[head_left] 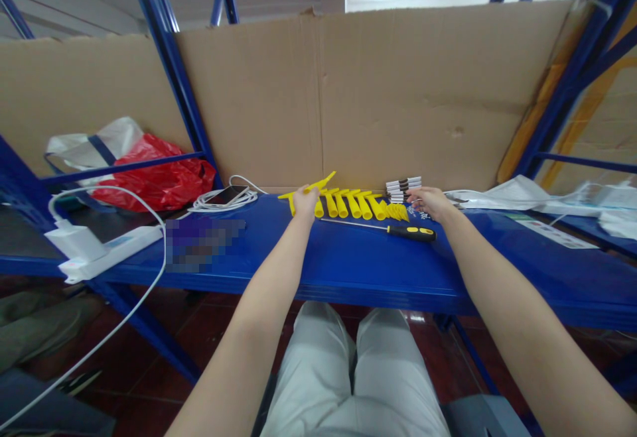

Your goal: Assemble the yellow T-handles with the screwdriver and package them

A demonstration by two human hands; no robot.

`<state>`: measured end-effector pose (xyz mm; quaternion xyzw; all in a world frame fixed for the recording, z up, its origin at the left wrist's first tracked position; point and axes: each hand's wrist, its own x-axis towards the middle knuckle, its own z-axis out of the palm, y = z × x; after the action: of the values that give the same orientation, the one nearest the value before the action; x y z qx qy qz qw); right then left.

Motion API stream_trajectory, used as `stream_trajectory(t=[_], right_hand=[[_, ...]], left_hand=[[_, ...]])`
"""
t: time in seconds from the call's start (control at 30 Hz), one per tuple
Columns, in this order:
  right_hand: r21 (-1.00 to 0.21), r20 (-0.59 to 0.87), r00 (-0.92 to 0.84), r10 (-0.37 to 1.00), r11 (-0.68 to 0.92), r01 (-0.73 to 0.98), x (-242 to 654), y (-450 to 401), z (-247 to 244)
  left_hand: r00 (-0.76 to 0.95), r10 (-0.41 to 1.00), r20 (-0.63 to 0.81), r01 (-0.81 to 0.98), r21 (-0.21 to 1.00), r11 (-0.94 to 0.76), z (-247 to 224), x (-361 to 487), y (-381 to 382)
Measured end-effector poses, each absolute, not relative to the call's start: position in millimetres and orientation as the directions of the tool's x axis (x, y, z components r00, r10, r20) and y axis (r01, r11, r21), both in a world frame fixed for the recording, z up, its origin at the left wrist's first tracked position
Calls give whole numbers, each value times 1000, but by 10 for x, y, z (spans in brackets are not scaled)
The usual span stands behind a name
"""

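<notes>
My left hand point(303, 201) is closed around a yellow plastic piece point(326, 179) with a long thin bar sticking out on both sides of the fingers. Beside it stands a row of yellow plastic handles point(353, 205), with smaller yellow wedge-shaped pieces point(398, 212) at its right end. My right hand point(432, 202) has its fingers drawn together at the right end of a stack of white sticks with black bands point(397, 189). What those fingertips hold, if anything, is too small to make out. Small silvery bits, perhaps screws point(422, 214), lie just below them.
A screwdriver point(411, 233) lies in front of the row on the blue table point(368, 264). To the left are a coiled white cable point(212, 206), a phone point(231, 195), a power strip point(119, 251) and a red bag point(159, 172). Cardboard point(388, 99) walls the back.
</notes>
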<state>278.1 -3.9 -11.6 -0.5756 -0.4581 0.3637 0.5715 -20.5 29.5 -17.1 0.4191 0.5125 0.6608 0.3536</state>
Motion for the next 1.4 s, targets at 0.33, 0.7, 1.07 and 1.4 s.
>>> stream_trajectory(t=[0.33, 0.7, 1.07, 1.4], right_hand=[[-985, 117, 318, 941, 69, 158, 2773, -30, -128], [-982, 108, 327, 939, 49, 183, 2723, -98, -99], [-970, 111, 309, 945, 36, 240, 2731, -52, -134], [-951, 132, 295, 946, 37, 308, 2761, -20, -167]], left_hand=[[-154, 987, 47, -495, 861, -118, -43, -207, 166], [76, 957, 280, -376, 897, -233, 21, -134, -54], [182, 947, 266, -429, 888, -167, -23, 16, -116], [206, 941, 270, -605, 790, -95, -22, 138, -121]])
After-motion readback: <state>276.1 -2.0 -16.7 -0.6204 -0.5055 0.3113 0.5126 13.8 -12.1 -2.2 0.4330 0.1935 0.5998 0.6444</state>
